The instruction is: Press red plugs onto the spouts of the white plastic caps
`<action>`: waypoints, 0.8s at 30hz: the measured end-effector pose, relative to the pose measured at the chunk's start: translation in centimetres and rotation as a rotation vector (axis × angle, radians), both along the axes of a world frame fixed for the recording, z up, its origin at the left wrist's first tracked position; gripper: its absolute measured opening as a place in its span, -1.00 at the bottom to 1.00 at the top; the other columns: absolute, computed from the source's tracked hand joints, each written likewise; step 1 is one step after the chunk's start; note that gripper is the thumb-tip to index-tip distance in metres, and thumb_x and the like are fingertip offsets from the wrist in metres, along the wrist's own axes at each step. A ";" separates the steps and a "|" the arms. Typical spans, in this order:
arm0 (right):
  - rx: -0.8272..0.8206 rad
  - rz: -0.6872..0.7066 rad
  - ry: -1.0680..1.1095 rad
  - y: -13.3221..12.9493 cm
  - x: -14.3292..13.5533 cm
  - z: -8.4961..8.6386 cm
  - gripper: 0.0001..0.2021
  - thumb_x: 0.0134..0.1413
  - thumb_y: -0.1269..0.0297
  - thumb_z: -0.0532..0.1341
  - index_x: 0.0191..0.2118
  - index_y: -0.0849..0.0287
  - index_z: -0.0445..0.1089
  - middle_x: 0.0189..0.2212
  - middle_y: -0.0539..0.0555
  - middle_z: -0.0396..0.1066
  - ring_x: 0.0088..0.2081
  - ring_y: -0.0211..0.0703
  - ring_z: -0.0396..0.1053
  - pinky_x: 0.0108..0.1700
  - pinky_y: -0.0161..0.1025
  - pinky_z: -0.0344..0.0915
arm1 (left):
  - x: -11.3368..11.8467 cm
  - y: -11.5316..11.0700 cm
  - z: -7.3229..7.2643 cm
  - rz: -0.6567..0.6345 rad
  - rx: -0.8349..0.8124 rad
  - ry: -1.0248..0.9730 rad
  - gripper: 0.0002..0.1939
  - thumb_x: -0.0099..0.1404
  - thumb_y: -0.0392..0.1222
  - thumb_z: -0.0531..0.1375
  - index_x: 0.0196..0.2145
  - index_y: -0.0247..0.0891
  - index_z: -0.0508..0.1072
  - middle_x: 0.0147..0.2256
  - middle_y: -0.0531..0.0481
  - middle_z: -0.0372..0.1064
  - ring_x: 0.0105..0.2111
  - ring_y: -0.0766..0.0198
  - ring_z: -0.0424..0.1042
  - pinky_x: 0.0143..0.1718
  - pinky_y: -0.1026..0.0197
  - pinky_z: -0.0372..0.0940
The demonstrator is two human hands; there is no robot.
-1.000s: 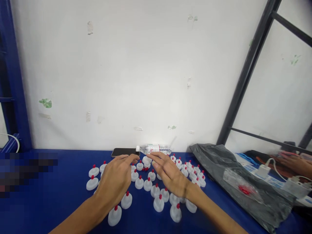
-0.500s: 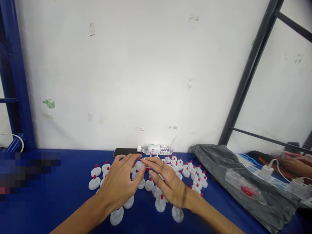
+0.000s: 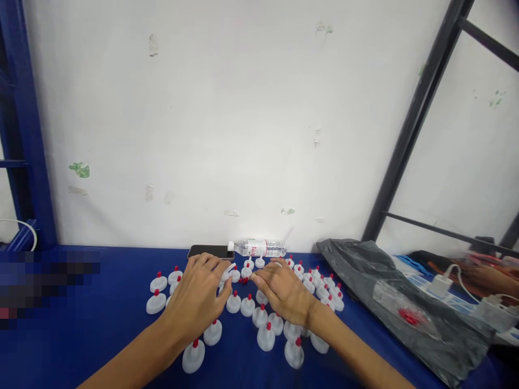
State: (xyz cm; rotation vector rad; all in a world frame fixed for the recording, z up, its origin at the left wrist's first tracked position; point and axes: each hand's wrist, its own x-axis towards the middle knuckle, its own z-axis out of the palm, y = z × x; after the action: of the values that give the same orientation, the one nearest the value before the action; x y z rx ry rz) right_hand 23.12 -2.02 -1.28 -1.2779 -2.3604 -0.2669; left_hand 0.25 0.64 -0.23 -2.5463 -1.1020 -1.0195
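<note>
My left hand (image 3: 200, 286) is closed on a white plastic nozzle cap (image 3: 227, 274), tilted between thumb and fingers with its spout pointing up and right. To the right, my right hand (image 3: 286, 289) hovers over the standing caps, its fingers curled and pointing down; whatever they may hold is hidden. Between the hands lies a small cluster of red tips (image 3: 243, 280) on the blue table. Several white caps with red tips, such as one nearby (image 3: 266, 338), stand around and below both hands. Two white caps without red tips (image 3: 260, 262) stand by the bottle.
A clear water bottle (image 3: 259, 248) lies at the back beside a dark phone (image 3: 208, 250). On the right, a grey plastic bag (image 3: 365, 275) carries a clear pouch of red pieces (image 3: 409, 313). Beyond it are white chargers with cables (image 3: 441, 283). A white wall closes off the back.
My hands have moved apart: the right has drawn back to the right, its fingers curling down. My left hand keeps the white cap, and the red tips between the hands are now exposed.
</note>
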 end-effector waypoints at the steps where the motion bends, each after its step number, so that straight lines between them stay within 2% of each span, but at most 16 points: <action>1: 0.001 -0.018 -0.013 0.0 0.0 0.0 -0.66 0.48 0.29 -0.05 -0.17 0.17 0.47 -0.35 0.07 0.53 -0.20 -0.11 0.45 0.13 0.04 0.22 | 0.0 0.0 -0.1 0.001 0.008 0.005 -0.72 0.40 -0.29 0.08 -0.04 -0.34 0.53 -0.12 -0.19 0.56 -0.08 -0.03 0.42 -0.02 -0.12 0.27; 4: -0.020 -0.002 -0.013 0.1 0.0 0.0 -0.68 0.47 0.28 -0.03 -0.04 0.16 0.48 -0.22 0.11 0.55 -0.12 -0.08 0.43 0.10 -0.01 0.25 | 0.1 0.2 -0.4 0.000 0.035 0.009 -0.72 0.40 -0.30 0.07 -0.04 -0.33 0.53 -0.14 -0.17 0.56 -0.09 -0.02 0.41 -0.04 -0.13 0.30; 8: -0.089 0.044 0.020 0.2 0.4 -0.5 -0.64 0.47 0.27 -0.04 0.18 0.14 0.39 0.01 0.14 0.52 0.08 -0.04 0.37 0.21 -0.01 0.23 | 0.2 0.4 -1.0 -0.013 0.070 0.003 -0.74 0.37 -0.30 0.09 -0.10 -0.34 0.55 -0.20 -0.16 0.56 -0.14 -0.05 0.42 -0.09 -0.17 0.33; 14: -0.212 0.077 0.040 0.5 1.2 -1.2 -0.59 0.47 0.22 -0.06 0.29 0.13 0.29 0.19 0.14 0.40 0.23 -0.03 0.27 0.31 0.00 0.19 | 0.2 0.5 -1.0 -0.028 0.086 0.009 -0.76 0.36 -0.32 0.10 -0.14 -0.34 0.55 -0.25 -0.15 0.54 -0.15 -0.05 0.41 -0.11 -0.17 0.35; 19: -0.167 0.056 0.052 1.0 1.4 -1.6 -0.59 0.46 0.24 -0.04 0.27 0.18 0.30 0.11 0.20 0.45 0.15 -0.01 0.35 0.28 0.03 0.20 | 0.2 0.4 -1.0 -0.026 0.081 0.025 -0.77 0.36 -0.32 0.10 -0.15 -0.34 0.55 -0.26 -0.15 0.53 -0.16 -0.05 0.41 -0.12 -0.16 0.35; 24: -0.123 0.069 0.096 1.1 1.2 -1.4 -0.67 0.38 0.34 0.05 0.13 0.10 0.45 -0.07 0.13 0.54 0.01 -0.04 0.43 0.19 0.02 0.25 | 0.2 0.1 -1.0 -0.022 0.072 0.039 -0.76 0.38 -0.32 0.08 -0.14 -0.33 0.54 -0.25 -0.14 0.52 -0.16 -0.03 0.41 -0.10 -0.15 0.34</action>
State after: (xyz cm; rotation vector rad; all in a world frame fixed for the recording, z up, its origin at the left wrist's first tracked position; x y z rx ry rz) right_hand 24.29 -0.97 -2.66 -1.2323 -2.3643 -0.0382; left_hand 0.46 0.76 -1.19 -2.5157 -1.0113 -0.9917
